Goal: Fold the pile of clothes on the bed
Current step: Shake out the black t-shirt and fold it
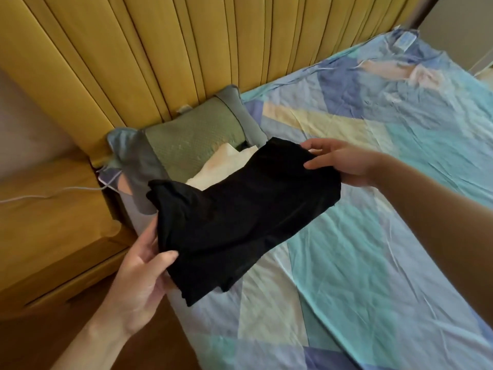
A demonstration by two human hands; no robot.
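Bed (373, 236): black garment (240, 209) between hands.

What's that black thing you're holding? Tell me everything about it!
The black garment is plain, dark, soft-looking cloth with no print showing. It looks folded into a thick, roughly oblong bundle, though what kind of garment it is cannot be told. It is held up over the bed, tilted, one end higher. The left hand grips its lower near corner, thumb on top; the right hand pinches the upper far end. Behind it lies a cream cloth.
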